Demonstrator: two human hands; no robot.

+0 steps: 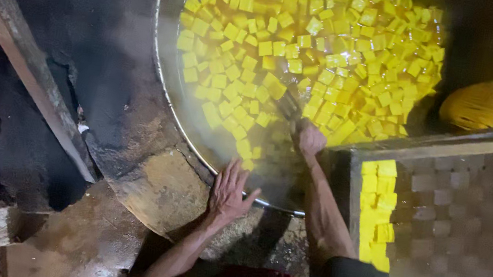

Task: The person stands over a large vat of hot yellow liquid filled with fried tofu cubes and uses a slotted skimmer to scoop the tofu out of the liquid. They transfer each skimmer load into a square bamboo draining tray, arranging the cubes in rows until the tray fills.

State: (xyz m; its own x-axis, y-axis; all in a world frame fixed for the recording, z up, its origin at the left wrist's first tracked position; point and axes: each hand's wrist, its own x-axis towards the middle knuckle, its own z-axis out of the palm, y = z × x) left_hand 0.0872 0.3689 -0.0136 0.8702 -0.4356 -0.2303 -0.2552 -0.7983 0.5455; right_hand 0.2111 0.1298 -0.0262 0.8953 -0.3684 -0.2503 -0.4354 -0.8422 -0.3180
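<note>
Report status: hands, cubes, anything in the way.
Left hand flat on the pan rim. Right hand grips a utensil among floating yellow cubes. Wooden tray close beside the right forearm.

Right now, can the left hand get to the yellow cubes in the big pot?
Probably yes. The left hand rests flat on the rim of the big pot, and yellow cubes float just beyond its fingertips with nothing between. The right hand is already in there, gripping a utensil.
</note>
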